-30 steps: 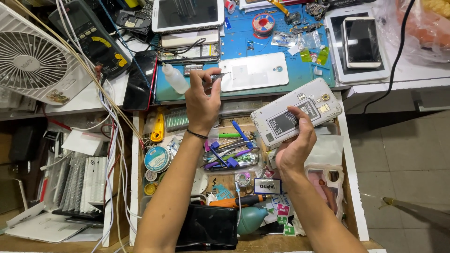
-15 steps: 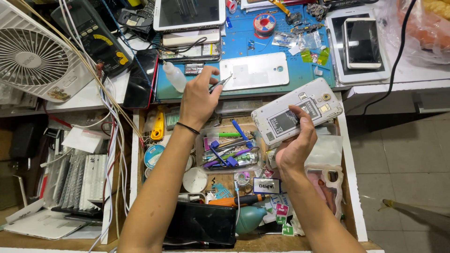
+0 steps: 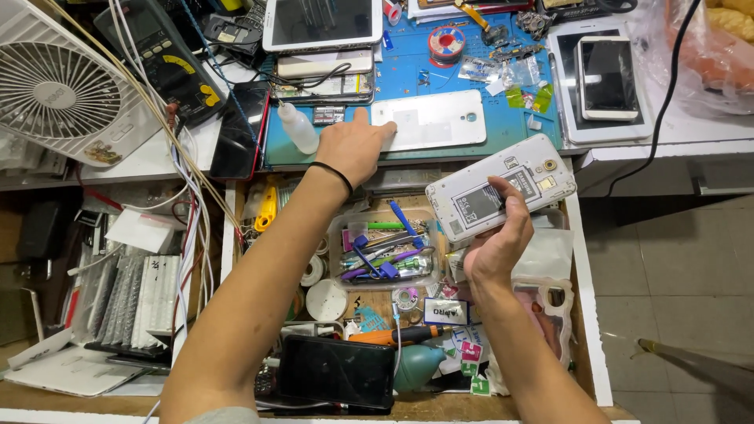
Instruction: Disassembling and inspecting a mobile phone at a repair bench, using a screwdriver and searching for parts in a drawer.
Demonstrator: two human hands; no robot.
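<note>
Over open drawer point(image 3: 408, 314), your right hand point(image 3: 495, 247) grips phone point(image 3: 503, 188), back off, grey battery label showing. Left hand point(image 3: 353, 145), unclenched, fingertips on white cover point(image 3: 440, 118) on blue mat point(image 3: 471, 78). Squeeze bottle point(image 3: 298, 129) just beside wrist; fan point(image 3: 55, 94) far left.

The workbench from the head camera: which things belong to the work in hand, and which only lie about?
In hand:
- opened white phone, back up, held in the right hand
- white back cover on the blue mat, touched by the left hand

Lying about:
- white fan
- multimeter
- tablet
- tray of tools
- solder spool
</note>
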